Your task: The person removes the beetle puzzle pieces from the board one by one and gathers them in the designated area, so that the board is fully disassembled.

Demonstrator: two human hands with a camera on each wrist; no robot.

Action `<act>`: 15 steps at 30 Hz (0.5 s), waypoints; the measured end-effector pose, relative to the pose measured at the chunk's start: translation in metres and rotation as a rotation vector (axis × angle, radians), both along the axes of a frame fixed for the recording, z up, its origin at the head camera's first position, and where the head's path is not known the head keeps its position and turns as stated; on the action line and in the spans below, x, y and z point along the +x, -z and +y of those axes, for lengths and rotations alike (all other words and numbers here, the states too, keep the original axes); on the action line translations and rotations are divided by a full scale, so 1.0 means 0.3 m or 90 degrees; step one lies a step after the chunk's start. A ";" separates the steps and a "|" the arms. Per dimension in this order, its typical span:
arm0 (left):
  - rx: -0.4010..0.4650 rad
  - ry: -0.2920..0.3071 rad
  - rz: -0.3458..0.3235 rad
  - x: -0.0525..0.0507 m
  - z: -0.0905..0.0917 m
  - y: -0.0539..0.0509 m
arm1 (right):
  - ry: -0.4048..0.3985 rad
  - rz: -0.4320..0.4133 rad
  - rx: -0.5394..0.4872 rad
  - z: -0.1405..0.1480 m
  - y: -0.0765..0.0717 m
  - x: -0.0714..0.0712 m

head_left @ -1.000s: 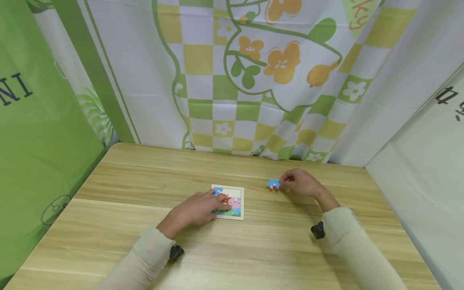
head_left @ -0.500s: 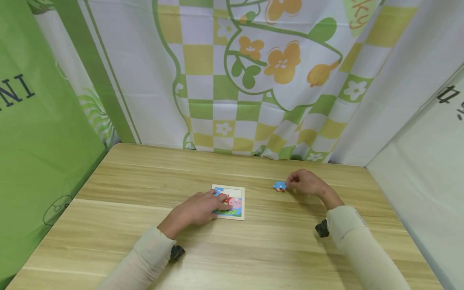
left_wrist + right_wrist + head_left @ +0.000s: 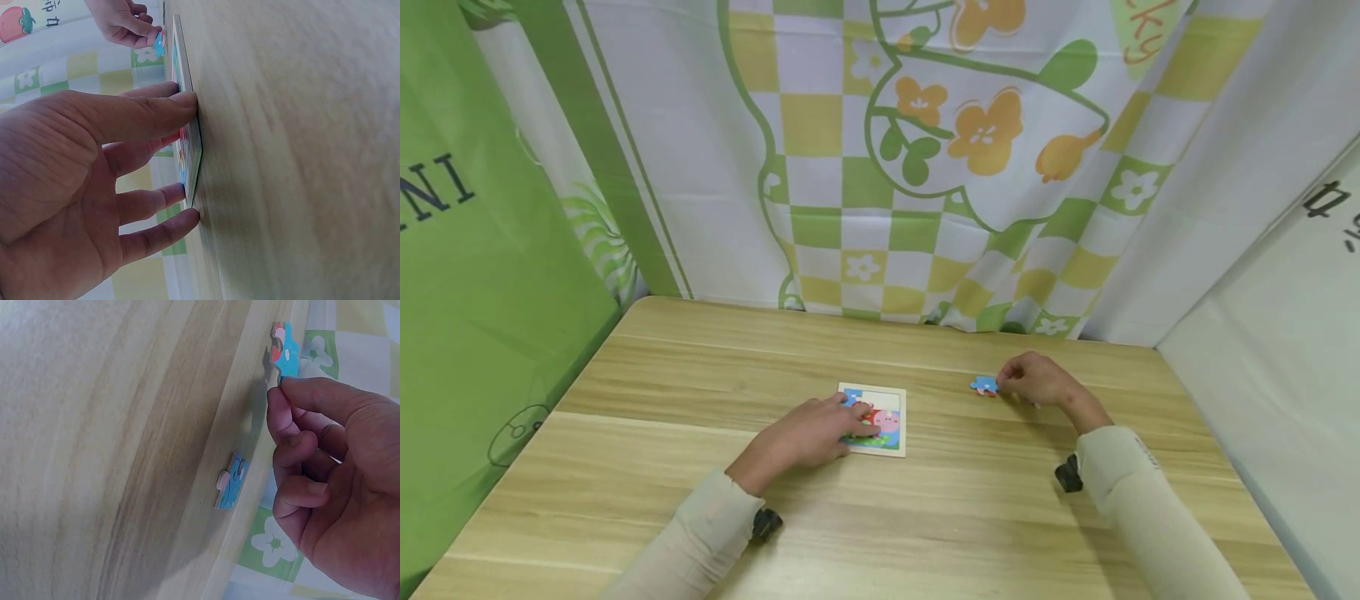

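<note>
A small framed jigsaw puzzle point(image 3: 880, 400) lies on the table, with a pink cartoon pig on its fitted pieces and a bare pale area at its top right. Spread across its left part is my left hand point(image 3: 808, 429); the thumb meets the frame's near edge in the left wrist view. My right hand point(image 3: 1037, 382) pinches a blue puzzle piece point(image 3: 985, 385) between thumb and forefinger, right of the frame. That piece has red and pink marks along one side. Below the right hand, a second puzzle piece point(image 3: 231, 482) lies on the table in the right wrist view.
The wooden table point(image 3: 925, 525) ends at a patterned curtain point(image 3: 812, 183) behind. A green cloth point(image 3: 490, 275) hangs at the left, a white one point(image 3: 1277, 333) at the right. Small black devices sit at both wrists.
The right hand has shifted a little to the right, carrying the blue puzzle piece farther from the frame. The left hand stays in place on the puzzle.
</note>
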State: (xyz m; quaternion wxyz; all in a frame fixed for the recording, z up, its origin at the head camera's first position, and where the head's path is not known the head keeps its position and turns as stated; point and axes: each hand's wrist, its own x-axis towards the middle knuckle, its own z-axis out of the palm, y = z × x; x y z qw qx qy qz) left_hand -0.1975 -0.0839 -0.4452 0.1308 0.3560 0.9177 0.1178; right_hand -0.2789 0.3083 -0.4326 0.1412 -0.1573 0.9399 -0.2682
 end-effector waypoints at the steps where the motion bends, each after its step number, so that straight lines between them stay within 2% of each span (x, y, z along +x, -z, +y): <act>1: 0.000 0.000 0.000 -0.001 0.000 0.001 | 0.002 -0.002 -0.002 -0.001 0.003 0.000; 15: 0.003 -0.002 0.002 0.001 0.000 0.001 | 0.004 0.033 0.022 -0.033 0.014 0.005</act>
